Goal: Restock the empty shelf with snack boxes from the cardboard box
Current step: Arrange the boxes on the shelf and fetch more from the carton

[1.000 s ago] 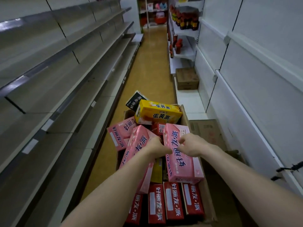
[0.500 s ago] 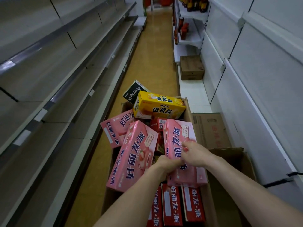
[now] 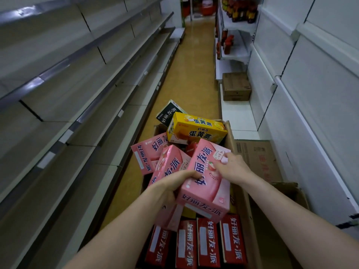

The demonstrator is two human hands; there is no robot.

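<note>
A cardboard box (image 3: 230,135) on the aisle floor holds several snack boxes. I hold one pink snack box (image 3: 206,177) tilted above the pile: my left hand (image 3: 172,185) grips its left edge and my right hand (image 3: 231,167) grips its right side. A second pink box (image 3: 169,167) leans just left of it, under my left hand. A third pink box (image 3: 147,154), a yellow box (image 3: 196,130) and a dark green box (image 3: 167,113) lie further back. Red boxes (image 3: 207,241) stand in a row at the near end. Bare grey shelves (image 3: 64,121) run along the left.
A flattened carton (image 3: 258,158) and an open brown box (image 3: 287,193) lie to the right of the cardboard box. A closed carton (image 3: 236,86) sits on the low right shelf. Bottles (image 3: 240,10) fill the far right shelves. White panels line the right wall.
Both hands have lifted the right pink box up out of the pile and tilted it. The left hand shifted from between the pink boxes to its left edge. The view tipped down.
</note>
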